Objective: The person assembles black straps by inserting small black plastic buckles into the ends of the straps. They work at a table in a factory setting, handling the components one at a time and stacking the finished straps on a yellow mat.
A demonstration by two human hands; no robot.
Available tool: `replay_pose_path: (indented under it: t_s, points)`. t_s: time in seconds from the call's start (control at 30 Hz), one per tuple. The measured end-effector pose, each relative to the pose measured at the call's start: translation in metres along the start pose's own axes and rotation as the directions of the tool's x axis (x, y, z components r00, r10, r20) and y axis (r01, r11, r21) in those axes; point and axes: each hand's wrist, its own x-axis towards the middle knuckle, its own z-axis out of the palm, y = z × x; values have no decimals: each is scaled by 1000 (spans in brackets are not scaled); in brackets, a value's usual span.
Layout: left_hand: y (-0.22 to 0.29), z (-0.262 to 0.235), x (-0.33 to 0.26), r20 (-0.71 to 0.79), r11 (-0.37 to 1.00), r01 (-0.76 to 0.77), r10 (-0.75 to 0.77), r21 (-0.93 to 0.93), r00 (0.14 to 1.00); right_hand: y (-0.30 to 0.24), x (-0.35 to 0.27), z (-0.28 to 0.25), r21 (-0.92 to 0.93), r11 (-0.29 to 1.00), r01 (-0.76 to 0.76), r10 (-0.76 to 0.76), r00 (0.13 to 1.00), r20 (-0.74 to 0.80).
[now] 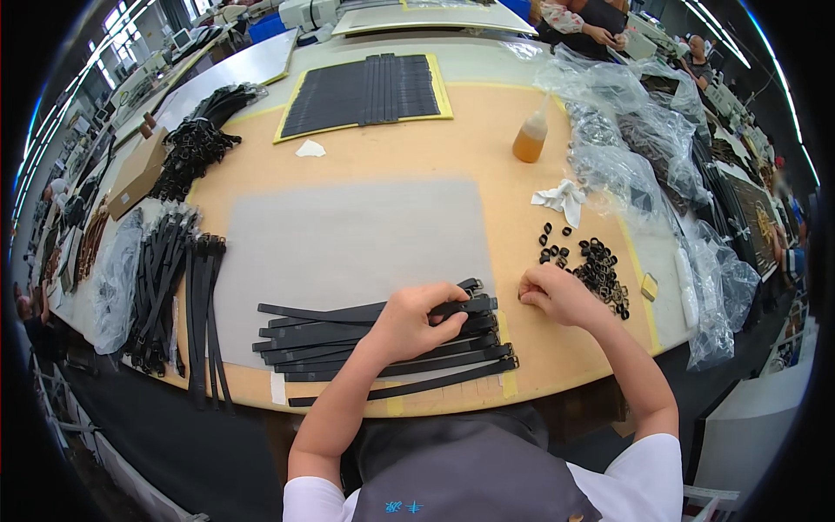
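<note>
Where the tan worktop point(496, 122) carries a pale grey sheet point(357, 230), black straps point(304, 341) lie fanned side by side across the sheet's near edge. One of these straps is clamped near its right end by the thumb and fingers of the left hand point(407, 320); the right hand point(561, 294), fingertips together, though whether on anything I cannot tell, is just beside a scatter of small black loops point(598, 265).

Well below the fingers point(445, 293) of the left hand point(409, 318), toward the wearer's body, small blue lettering point(404, 507) in two characters stands on a dark grey apron point(474, 461).
</note>
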Motion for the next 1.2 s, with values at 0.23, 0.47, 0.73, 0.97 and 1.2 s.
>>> replay_pose_path:
  t_s: [0.23, 0.47, 0.73, 0.97, 1.2]
  points:
    - [1, 2, -1, 45, 998, -64, 64, 2, 997, -34, -4, 3, 514, 857, -14, -104, 975, 199]
    - [12, -7, -6, 160, 998, -65, 60, 23, 985, -54, -4, -12, 551, 834, 41, -265, 904, 334]
    - [26, -1, -8, 233, 999, -34, 28, 19, 972, -67, -1, 0, 639, 770, 0, -296, 886, 357]
    - [24, -2, -8, 234, 998, 29, -15, -55, 972, -74, -8, 20, 757, 650, -58, -140, 971, 194]
    - [28, -1, -7, 279, 999, 37, -27, -29, 960, -66, -7, 23, 791, 593, -152, -54, 972, 228]
